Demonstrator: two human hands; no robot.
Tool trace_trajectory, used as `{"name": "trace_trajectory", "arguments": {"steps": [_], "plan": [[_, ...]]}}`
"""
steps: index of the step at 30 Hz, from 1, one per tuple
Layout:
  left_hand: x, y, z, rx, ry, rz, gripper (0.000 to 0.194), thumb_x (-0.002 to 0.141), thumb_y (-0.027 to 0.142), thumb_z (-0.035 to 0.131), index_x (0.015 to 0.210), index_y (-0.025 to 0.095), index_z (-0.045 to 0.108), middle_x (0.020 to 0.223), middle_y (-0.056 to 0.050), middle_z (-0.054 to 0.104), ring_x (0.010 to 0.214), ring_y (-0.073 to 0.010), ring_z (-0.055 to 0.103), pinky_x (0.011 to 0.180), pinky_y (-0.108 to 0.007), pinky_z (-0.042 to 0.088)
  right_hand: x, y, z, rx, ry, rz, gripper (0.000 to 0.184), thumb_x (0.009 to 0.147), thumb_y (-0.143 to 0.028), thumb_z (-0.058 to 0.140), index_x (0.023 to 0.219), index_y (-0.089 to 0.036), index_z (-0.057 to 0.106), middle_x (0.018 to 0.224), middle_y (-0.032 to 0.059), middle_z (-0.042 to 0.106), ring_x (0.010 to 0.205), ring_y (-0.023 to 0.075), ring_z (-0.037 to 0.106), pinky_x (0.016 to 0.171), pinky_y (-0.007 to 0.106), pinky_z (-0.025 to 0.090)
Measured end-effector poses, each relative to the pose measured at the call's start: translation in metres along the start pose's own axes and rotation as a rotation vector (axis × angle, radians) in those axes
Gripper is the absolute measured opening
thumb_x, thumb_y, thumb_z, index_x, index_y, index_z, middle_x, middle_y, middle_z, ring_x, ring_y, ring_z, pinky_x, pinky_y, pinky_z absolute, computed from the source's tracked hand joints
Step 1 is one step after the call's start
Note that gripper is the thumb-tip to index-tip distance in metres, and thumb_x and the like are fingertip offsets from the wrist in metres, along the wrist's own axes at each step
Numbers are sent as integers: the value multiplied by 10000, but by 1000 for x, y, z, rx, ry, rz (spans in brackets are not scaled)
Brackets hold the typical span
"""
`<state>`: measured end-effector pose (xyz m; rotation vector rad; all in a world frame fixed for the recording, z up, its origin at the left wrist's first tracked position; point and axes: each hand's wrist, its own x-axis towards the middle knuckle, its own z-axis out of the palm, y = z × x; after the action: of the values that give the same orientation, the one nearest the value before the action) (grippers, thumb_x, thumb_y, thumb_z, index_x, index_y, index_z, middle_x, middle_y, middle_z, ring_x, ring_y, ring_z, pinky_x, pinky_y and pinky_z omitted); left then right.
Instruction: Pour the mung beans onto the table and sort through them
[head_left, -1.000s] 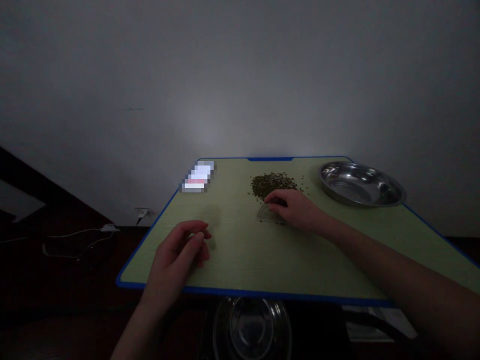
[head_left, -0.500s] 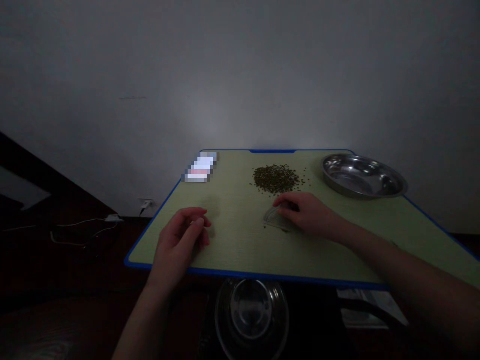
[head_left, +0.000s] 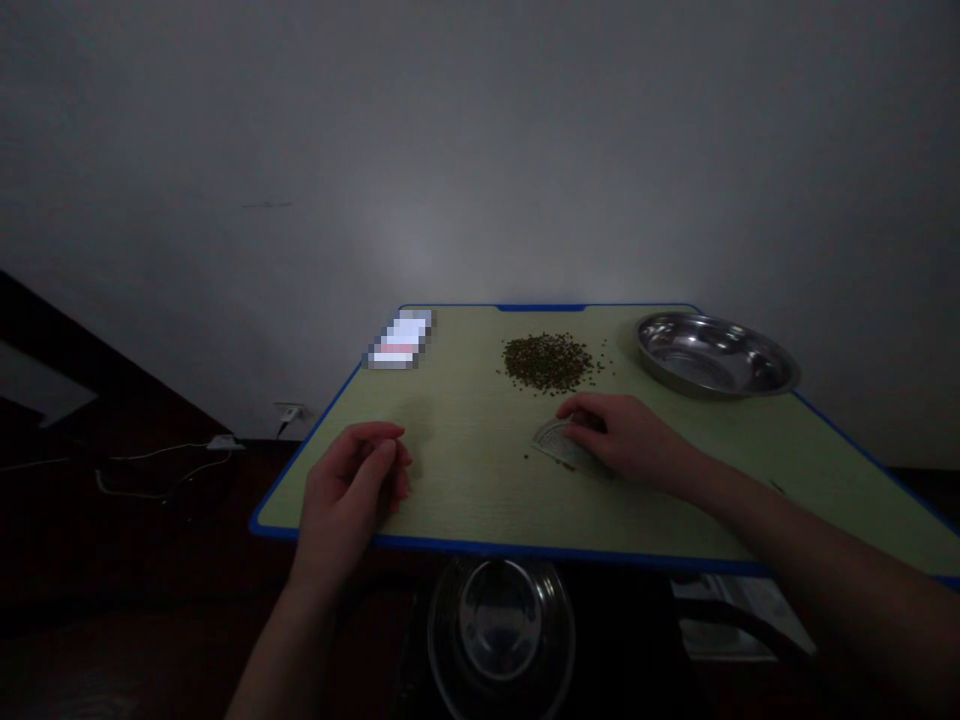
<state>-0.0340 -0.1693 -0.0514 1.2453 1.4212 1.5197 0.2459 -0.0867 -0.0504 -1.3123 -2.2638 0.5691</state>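
While the right hand [head_left: 600, 432] grips a clear protractor [head_left: 556, 440] (thumb and fingers pinched), left hand [head_left: 356, 475] loosely curled, palm inward

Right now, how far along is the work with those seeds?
Little looks done: a few seeds lie apart, beside the clear protractor. In hand: the right hand grips that protractor; the left hand shows no item. Remaining, apparently: the main pile, on the table beside the steel bowl.

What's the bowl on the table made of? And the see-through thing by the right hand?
The bowl looks like polished metal, probably steel: it's silvery with bright reflections. The see-through thing looks like clear plastic: the green table shows through, though glass could look similar.
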Motion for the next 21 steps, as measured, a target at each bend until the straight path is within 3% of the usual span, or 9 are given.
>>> {"name": "trace_trajectory", "arguments": {"steps": [21], "plan": [[0, -4, -2, -6, -24, 43, 85, 839, 260, 586, 899, 210, 621, 686, 23, 597, 471, -83, 515, 381, -183, 388, -2, -29, 16, 29, -81, -88, 173, 837, -164, 583, 982, -154, 676, 800, 48, 705, 672, 148, 598, 618, 260, 419]]}}
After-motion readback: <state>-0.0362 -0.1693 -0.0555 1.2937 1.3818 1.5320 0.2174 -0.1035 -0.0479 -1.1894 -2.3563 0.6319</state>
